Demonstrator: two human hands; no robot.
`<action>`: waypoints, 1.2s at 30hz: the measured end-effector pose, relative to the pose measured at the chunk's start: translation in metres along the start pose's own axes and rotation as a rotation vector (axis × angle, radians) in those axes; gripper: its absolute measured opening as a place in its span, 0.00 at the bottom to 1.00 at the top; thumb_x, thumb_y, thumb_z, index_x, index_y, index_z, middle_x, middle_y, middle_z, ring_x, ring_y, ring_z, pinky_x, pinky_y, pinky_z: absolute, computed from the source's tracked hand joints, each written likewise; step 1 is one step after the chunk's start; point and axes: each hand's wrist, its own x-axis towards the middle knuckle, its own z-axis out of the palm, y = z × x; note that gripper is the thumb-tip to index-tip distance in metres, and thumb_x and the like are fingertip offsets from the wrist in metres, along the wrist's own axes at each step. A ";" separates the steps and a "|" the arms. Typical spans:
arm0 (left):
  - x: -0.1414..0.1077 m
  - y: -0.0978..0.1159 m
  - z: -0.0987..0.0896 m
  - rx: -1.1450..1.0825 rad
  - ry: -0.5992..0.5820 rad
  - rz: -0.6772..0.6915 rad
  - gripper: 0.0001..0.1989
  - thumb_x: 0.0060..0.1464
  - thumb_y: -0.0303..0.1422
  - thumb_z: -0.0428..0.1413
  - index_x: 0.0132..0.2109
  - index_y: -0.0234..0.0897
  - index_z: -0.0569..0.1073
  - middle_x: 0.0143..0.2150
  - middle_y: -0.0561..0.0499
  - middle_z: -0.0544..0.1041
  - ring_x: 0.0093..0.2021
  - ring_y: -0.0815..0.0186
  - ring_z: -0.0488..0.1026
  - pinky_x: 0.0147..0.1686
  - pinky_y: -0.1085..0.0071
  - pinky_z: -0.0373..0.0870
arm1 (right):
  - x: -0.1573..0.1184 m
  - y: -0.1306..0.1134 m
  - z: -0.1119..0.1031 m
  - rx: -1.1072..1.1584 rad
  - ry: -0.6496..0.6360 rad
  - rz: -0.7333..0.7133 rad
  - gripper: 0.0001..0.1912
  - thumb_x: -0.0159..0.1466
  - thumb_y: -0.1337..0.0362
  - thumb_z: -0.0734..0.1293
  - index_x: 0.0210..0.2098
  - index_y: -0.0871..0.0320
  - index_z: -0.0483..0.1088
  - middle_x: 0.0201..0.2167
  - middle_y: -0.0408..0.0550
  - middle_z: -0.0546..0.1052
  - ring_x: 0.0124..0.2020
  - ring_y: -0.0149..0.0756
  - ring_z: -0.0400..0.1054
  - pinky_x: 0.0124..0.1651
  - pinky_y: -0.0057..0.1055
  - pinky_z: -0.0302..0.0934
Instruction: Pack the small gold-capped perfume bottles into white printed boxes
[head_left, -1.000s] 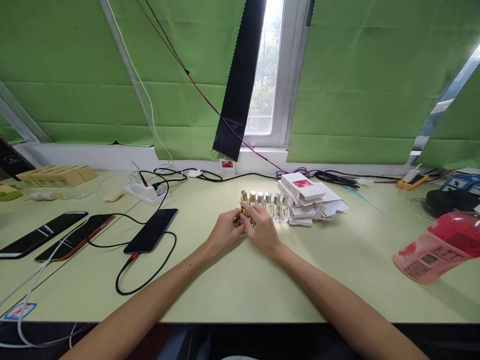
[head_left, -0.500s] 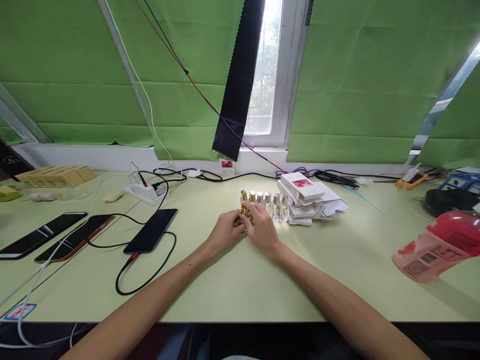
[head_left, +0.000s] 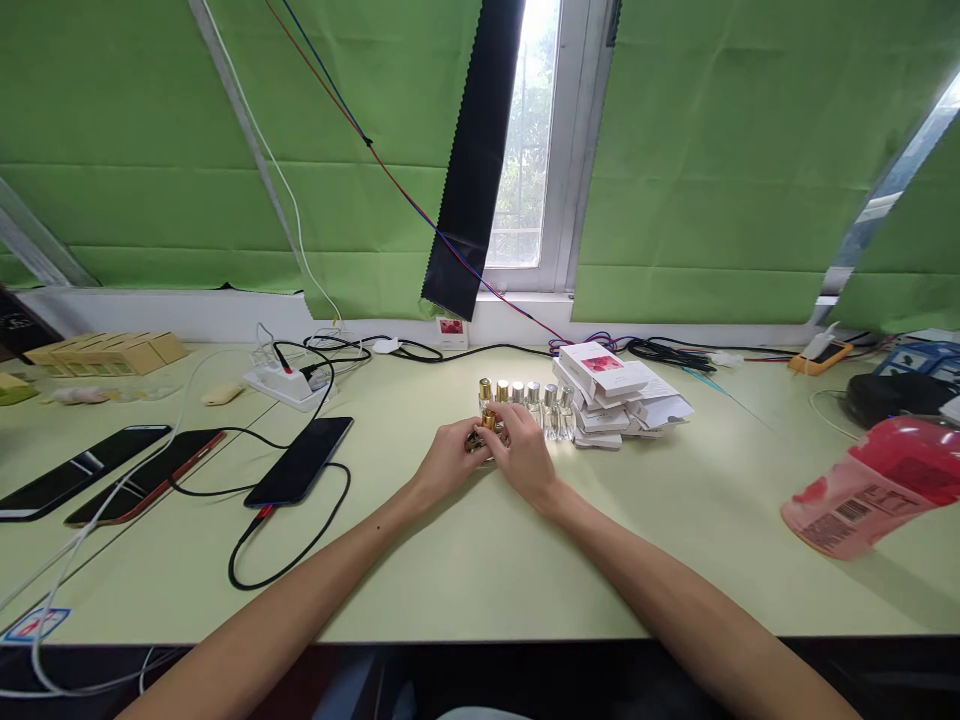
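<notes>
My left hand (head_left: 448, 458) and my right hand (head_left: 528, 452) meet over the middle of the table. Between their fingers stands a small glass bottle with a gold cap (head_left: 489, 418). Left fingers wrap its lower part, and my right thumb and fingers close in around the cap. Much of the glass is hidden behind the fingers. Just beyond my hands is a row of similar small bottles (head_left: 551, 412), some gold-capped at the left, the others silver-capped. Touching or nearly touching the row's right end is a pile of flattened white boxes (head_left: 604, 385).
To the left lie several phones (head_left: 300, 462), one with a black cable, near a white power strip (head_left: 283, 385). A pink-red plastic container (head_left: 862, 500) tilts at the right. Yellowish boxes (head_left: 112, 352) sit at the back left, and cables run along the wall.
The view has shifted slightly. My right fingers have moved a little around the gold cap; both hands stay in the same place on the bottle.
</notes>
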 end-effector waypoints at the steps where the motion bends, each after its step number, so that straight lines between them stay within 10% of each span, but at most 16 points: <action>1: 0.000 0.001 0.000 -0.005 -0.002 0.000 0.08 0.54 0.36 0.56 0.31 0.35 0.71 0.25 0.56 0.70 0.25 0.71 0.59 0.27 0.73 0.58 | 0.000 0.000 0.000 0.006 0.002 0.003 0.10 0.68 0.66 0.67 0.50 0.56 0.71 0.42 0.52 0.76 0.41 0.41 0.72 0.43 0.36 0.69; 36: 0.000 -0.002 0.002 0.019 0.022 0.003 0.07 0.53 0.32 0.54 0.29 0.35 0.69 0.24 0.56 0.70 0.25 0.71 0.58 0.26 0.73 0.57 | -0.001 -0.006 -0.002 -0.042 -0.023 -0.116 0.17 0.72 0.69 0.59 0.57 0.55 0.69 0.45 0.53 0.78 0.47 0.43 0.70 0.50 0.39 0.68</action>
